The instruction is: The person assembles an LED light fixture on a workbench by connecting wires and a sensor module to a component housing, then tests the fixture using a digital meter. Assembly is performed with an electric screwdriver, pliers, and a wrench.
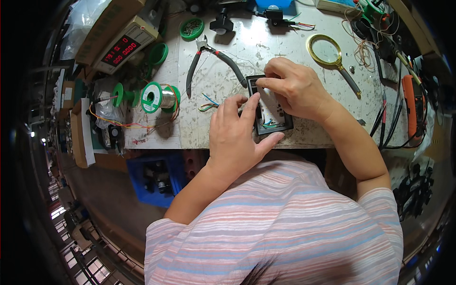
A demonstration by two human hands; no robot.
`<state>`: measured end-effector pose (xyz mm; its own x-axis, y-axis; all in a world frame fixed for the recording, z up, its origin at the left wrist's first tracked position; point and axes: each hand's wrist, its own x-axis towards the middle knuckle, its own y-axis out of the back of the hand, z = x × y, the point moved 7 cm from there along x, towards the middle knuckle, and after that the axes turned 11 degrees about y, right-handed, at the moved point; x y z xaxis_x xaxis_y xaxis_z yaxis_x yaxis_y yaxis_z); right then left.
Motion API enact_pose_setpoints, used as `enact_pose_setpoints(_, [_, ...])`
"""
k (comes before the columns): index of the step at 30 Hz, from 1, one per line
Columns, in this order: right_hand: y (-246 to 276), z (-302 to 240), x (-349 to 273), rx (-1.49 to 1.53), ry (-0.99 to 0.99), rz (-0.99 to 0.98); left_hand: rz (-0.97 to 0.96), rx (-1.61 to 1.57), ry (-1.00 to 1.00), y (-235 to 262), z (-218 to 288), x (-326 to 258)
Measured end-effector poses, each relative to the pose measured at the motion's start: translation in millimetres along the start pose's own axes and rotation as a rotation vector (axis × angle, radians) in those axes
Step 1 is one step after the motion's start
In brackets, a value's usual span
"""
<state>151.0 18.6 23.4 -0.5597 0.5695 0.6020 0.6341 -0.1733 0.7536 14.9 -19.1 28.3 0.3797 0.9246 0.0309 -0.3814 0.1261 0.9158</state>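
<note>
A black rectangular housing (287, 127) with a pale inner panel (270, 107) lies on the worktable between my hands. Short blue and green wires show inside its near end. My left hand (236, 130) holds the housing along its left side, fingers over the edge and thumb stretched by the near edge. At the far end, my right hand (298, 89) has thumb and forefinger pinched together over the housing; whatever sits between those fingertips is hidden. Cutting pliers (204, 46) with black-and-red handles lie spread just beyond, one handle end beside the housing.
Left are a solder wire spool (166, 97), loose coloured wires (208, 102) and a red-digit display box (124, 47). A green dish of small parts (192, 28) stands farther back. Right lie a magnifying glass (339, 61) and an orange meter (413, 104) with cables. A blue bin (147, 183) sits below.
</note>
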Motion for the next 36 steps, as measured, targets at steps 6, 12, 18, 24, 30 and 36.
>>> enact_pose_setpoints(6, [1.1,15.5,-6.1,0.024,-0.201,0.073,0.107,0.180,-0.057,4.4,20.1,14.2])
enact_pose_setpoints(12, [0.2,27.5,-13.3,0.139,-0.313,0.144,0.054,0.306,-0.012,-9.7,18.7,22.7])
enact_pose_setpoints(18, [-3.3,29.8,-15.5,0.327,-0.338,0.081,0.087,0.266,0.044,-19.1,10.3,24.9])
enact_pose_setpoints(24, [-7.3,29.1,-18.7,0.325,-0.305,0.065,0.169,0.091,0.062,-19.1,8.0,21.5])
enact_pose_setpoints(30, [-5.1,28.5,-16.7,0.318,-0.330,0.089,0.179,-0.041,0.076,-23.4,3.5,17.4])
enact_pose_setpoints(36, [-7.4,26.4,-15.5,0.260,-0.263,0.109,0.256,-0.068,0.032,-19.7,-0.3,18.8])
